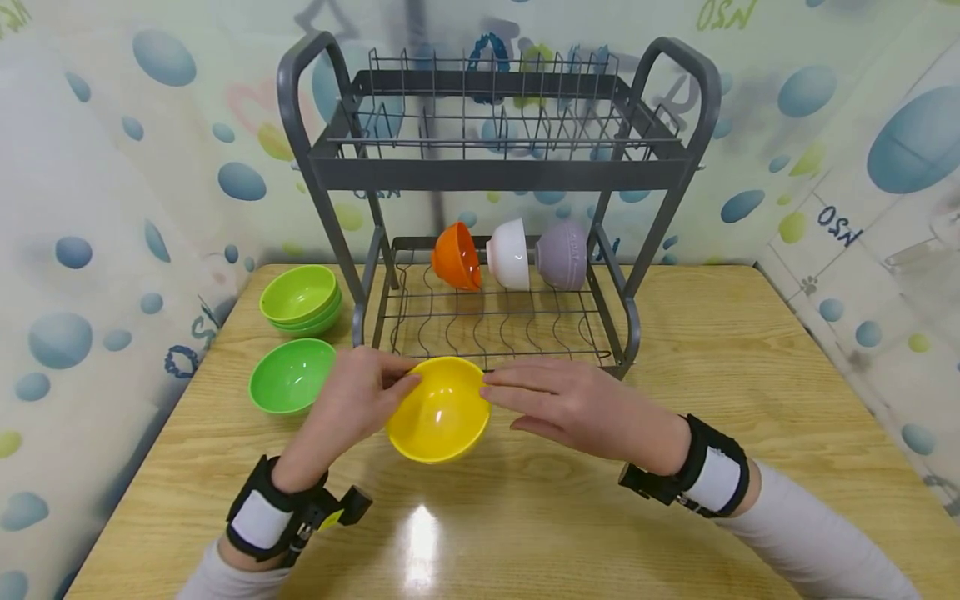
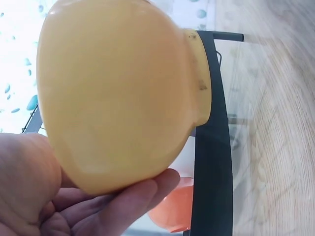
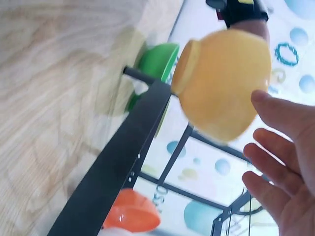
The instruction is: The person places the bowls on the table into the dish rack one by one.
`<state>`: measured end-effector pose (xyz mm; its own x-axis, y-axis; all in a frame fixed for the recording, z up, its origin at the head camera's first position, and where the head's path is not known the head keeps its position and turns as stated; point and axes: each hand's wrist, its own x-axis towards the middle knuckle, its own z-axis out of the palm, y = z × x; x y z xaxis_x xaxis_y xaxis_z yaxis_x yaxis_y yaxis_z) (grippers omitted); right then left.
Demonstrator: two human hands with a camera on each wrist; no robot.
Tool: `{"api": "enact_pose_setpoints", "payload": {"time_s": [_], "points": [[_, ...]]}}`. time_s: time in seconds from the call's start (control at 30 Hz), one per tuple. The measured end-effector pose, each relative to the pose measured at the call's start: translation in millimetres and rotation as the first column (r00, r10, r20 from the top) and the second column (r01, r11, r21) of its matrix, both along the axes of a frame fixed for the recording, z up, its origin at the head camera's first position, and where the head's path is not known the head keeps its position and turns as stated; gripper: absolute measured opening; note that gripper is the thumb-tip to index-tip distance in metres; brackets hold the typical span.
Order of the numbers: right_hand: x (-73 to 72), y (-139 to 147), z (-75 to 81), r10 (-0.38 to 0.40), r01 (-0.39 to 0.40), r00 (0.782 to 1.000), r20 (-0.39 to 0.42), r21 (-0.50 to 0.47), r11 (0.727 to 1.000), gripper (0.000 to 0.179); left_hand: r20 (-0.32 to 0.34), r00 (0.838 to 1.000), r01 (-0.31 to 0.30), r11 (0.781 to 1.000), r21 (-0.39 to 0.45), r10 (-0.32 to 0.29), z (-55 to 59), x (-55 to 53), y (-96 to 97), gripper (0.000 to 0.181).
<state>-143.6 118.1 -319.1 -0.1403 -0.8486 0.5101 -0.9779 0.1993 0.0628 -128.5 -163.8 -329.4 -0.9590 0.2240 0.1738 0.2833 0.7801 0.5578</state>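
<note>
A yellow bowl point(image 1: 438, 412) is held above the table in front of the rack, its inside facing the head camera. My left hand point(image 1: 360, 392) pinches its rim at the left, thumb on the inner side; in the left wrist view, fingers point(image 2: 125, 204) lie under its outer wall. At the opposite side of the rim is my right hand point(image 1: 566, 404), fingers extended and not wrapped around the bowl. In the right wrist view the thumb point(image 3: 268, 105) overlaps the yellow bowl's point(image 3: 224, 83) edge; whether it touches cannot be told.
Behind stands a dark two-tier dish rack point(image 1: 498, 175). An orange bowl point(image 1: 457, 257), a white bowl point(image 1: 510, 254) and a purple bowl point(image 1: 562, 256) sit tilted on its lower tier. Stacked green bowls point(image 1: 300, 296) and a single green bowl point(image 1: 291, 377) stand left on the wooden table point(image 1: 750, 375).
</note>
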Motion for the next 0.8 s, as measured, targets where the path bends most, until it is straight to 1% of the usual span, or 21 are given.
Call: {"api": "enact_pose_setpoints", "payload": {"time_s": [0.07, 0.13, 0.23, 0.33, 0.43, 0.53, 0.63, 0.73, 0.8], "points": [[2.9, -4, -1.6, 0.042, -0.042, 0.999, -0.035, 0.02, 0.999, 0.046, 0.01, 1.0, 0.013, 1.0, 0.014, -0.013, -0.2, -1.0, 2.8, 0.016], [4.9, -8, -3.5, 0.081, -0.079, 0.995, -0.051, 0.039, 0.996, 0.043, 0.017, 1.0, 0.026, 0.999, 0.025, -0.027, 0.0, -1.7, 4.7, 0.017], [6.6, -12, -5.6, 0.11, -0.105, 0.992, -0.064, 0.079, 0.991, 0.041, 0.03, 0.999, 0.042, 0.998, 0.037, -0.043, 0.8, -2.2, 6.7, 0.018], [7.0, -14, -5.7, 0.118, -0.109, 0.99, -0.079, 0.107, 0.988, 0.036, 0.051, 0.998, 0.044, 0.998, 0.043, -0.047, 1.4, -2.4, 7.5, 0.019], [5.9, -17, -4.4, 0.119, -0.106, 0.987, -0.112, 0.116, 0.988, 0.028, 0.068, 0.997, 0.04, 0.998, 0.045, -0.043, 1.6, -2.4, 8.0, 0.019], [4.2, -20, -2.0, 0.124, -0.108, 0.982, -0.141, 0.118, 0.987, 0.021, 0.077, 0.996, 0.035, 0.998, 0.05, -0.038, 1.7, -2.1, 8.0, 0.019], [2.3, -22, 0.7, 0.126, -0.106, 0.979, -0.162, 0.126, 0.986, 0.019, 0.076, 0.996, 0.037, 0.998, 0.058, -0.041, 2.4, -2.0, 6.5, 0.018], [0.6, -23, 3.0, 0.125, -0.104, 0.978, -0.166, 0.131, 0.986, 0.017, 0.091, 0.995, 0.038, 0.994, 0.098, -0.047, 4.4, -1.5, 3.8, 0.019], [-0.5, -23, 4.7, 0.121, -0.101, 0.98, -0.159, 0.131, 0.986, 0.017, 0.091, 0.995, 0.024, 0.991, 0.131, -0.036, 5.6, -0.9, 1.1, 0.021]]}}
